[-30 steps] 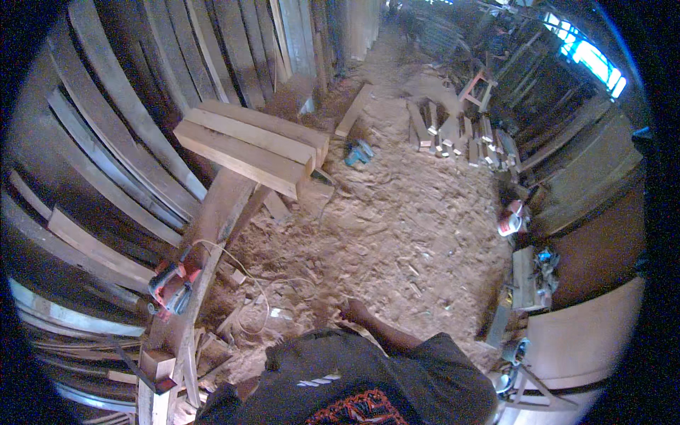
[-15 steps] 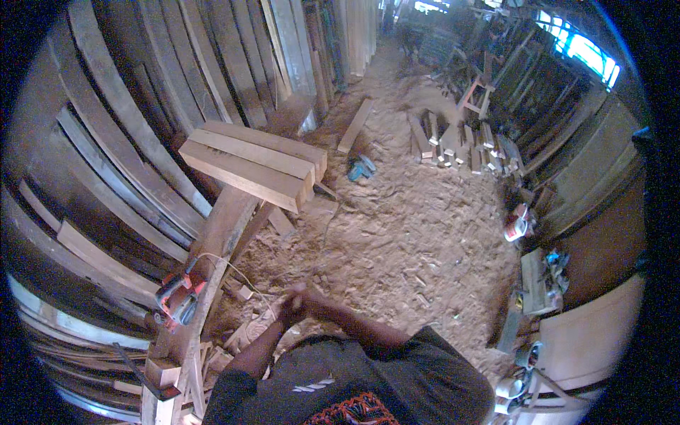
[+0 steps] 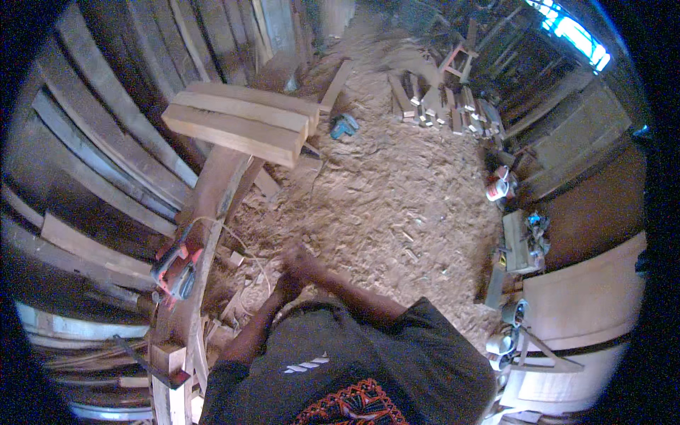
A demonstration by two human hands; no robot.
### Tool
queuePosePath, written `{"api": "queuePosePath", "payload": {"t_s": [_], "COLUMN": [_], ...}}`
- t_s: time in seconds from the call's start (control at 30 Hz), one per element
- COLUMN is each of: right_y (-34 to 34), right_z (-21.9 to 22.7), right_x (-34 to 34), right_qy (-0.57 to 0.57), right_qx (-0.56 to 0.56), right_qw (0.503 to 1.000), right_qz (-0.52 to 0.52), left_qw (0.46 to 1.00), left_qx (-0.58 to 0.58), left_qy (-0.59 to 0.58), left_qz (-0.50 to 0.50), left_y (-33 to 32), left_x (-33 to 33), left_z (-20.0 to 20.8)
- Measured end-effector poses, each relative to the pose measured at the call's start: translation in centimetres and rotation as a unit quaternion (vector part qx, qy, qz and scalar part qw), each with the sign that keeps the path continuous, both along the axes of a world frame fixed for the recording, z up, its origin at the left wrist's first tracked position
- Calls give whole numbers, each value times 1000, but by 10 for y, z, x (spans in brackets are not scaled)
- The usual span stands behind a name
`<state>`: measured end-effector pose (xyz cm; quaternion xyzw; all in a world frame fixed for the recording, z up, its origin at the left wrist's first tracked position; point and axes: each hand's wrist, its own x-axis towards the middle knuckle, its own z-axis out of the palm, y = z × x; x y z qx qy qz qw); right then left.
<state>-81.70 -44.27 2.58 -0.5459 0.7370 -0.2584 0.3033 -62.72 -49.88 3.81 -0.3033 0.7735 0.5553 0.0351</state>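
Observation:
My left hand (image 3: pixel 289 285) and my right hand (image 3: pixel 302 263) meet in front of my body, low over the dusty floor. They touch or overlap, and their fingers are dark and blurred, so I cannot make out anything in them. Left of them, a red and black power tool (image 3: pixel 174 272) lies on a long wooden beam (image 3: pixel 218 183). A pale cord (image 3: pixel 244 246) runs from near this tool to beside my left forearm. Across the beam's far end rest several squared timber pieces (image 3: pixel 237 122), side by side.
A blue power tool (image 3: pixel 344 126) lies on the shaving-covered floor (image 3: pixel 382 191), near a loose plank (image 3: pixel 335 86). Several wood offcuts (image 3: pixel 453 106) are heaped farther off. Tall boards (image 3: pixel 117 106) lean at the left. Buckets (image 3: pixel 500 343) and a wooden box (image 3: pixel 523 241) line the right side.
The view has shifted, so the timber, tools and floor sit higher in the picture. My hands stay together in front of me, with the right hand slightly farther forward.

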Motion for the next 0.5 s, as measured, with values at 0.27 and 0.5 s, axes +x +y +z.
{"api": "queuePosePath", "payload": {"t_s": [0.27,0.5], "right_y": [176,205], "right_z": [-61,-19], "right_x": [-123,-38], "right_qy": [-241,-240], "right_qx": [19,230], "right_qw": [954,911], "right_qz": [-176,-245], "left_qw": [936,671], "left_qx": [67,224], "left_qy": [342,638], "left_qz": [44,-304], "left_y": [-47,46], "left_x": [27,-8], "left_z": [263,483]}}
